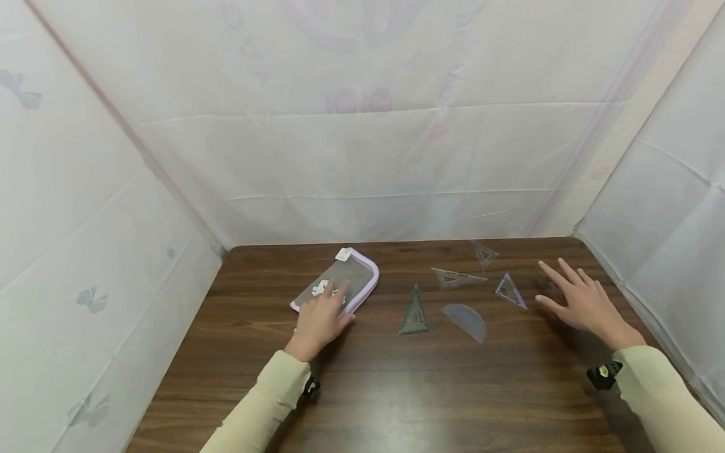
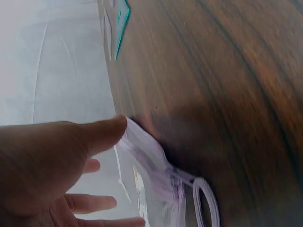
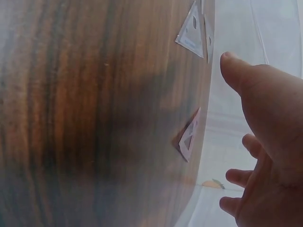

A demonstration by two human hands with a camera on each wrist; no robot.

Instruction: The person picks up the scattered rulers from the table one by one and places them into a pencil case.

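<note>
A mesh zip pouch (image 1: 352, 272) with a lilac border lies at the left of the table. My left hand (image 1: 318, 319) is over its near part, fingers extended; whether they touch it is unclear. In the left wrist view, the thumb is beside the lilac edge of the pouch (image 2: 150, 163). My right hand (image 1: 586, 307) hovers at the right with fingers spread, holding nothing. Below it is a pinkish set square (image 3: 185, 146), mostly hidden in the head view. Nearest on its left is a bluish set square (image 1: 518, 300).
Between the hands lie a green set square (image 1: 415, 323), a clear protractor (image 1: 466, 322), a long clear set square (image 1: 447, 282) and a small clear one (image 1: 483, 257). The brown wooden table (image 1: 396, 402) meets white sheeting (image 1: 362, 163) at its back and sides.
</note>
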